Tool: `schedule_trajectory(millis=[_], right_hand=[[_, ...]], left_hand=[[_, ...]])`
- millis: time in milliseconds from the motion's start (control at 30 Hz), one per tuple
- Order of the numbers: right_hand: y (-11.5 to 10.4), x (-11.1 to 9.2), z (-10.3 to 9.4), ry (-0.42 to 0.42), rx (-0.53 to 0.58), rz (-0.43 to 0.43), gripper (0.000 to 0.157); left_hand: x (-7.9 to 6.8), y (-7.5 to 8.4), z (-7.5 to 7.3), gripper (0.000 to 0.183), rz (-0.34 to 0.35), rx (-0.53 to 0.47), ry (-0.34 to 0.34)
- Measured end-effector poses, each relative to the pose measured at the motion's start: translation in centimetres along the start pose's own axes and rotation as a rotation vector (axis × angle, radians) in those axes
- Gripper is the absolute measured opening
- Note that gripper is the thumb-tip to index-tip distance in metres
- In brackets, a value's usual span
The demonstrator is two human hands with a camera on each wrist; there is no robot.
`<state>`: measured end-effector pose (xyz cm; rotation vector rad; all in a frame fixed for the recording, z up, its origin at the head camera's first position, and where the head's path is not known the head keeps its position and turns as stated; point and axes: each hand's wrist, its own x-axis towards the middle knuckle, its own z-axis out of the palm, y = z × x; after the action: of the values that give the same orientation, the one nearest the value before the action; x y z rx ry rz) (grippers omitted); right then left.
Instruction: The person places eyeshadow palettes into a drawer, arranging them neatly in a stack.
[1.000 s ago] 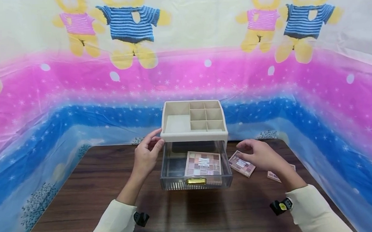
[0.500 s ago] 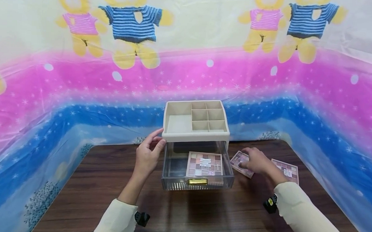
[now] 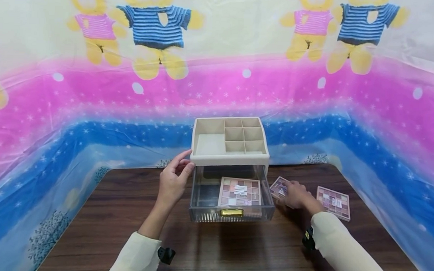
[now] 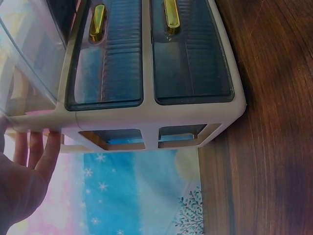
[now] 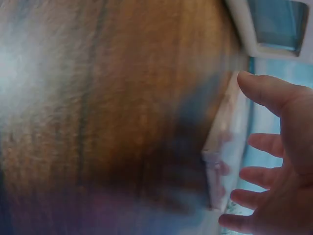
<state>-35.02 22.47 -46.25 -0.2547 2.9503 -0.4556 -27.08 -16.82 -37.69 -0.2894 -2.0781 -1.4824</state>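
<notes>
- The palette (image 3: 280, 186) lay on the table (image 3: 135, 220) right of the drawer (image 3: 207, 215); it looked light, stiff, slick and breakable, best pinched by opposite edges.
- Partly hidden, its long axis seemed to run far-left to near-right.
- The right hand (image 3: 296, 195) spread wide over it; the left hand (image 3: 174, 180) rested straightish fingers against the organizer (image 3: 230, 160).

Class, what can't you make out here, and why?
Head view: part of the middle palette, covered by the right hand.
Left wrist view: contents, if any, of the lower drawers, behind dark fronts.
Left wrist view: part of the left hand, beyond the left edge.
Right wrist view: that palette's print, blurred.
</notes>
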Motion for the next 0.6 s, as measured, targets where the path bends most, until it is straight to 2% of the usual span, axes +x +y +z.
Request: schedule_trajectory(millis=[233,600], right_hand=[[0.9,0.3,0.6,0.003,-0.001,0.007,0.083],[3.0,1.3,1.3,0.051,0.0,-0.04,0.074]], left_hand=[[-0.1,0.2,-0.1,0.038,0.004,-0.021,0.003],[0.0,0.1,-0.1,0.039,0.003,-0.016,-0.009]])
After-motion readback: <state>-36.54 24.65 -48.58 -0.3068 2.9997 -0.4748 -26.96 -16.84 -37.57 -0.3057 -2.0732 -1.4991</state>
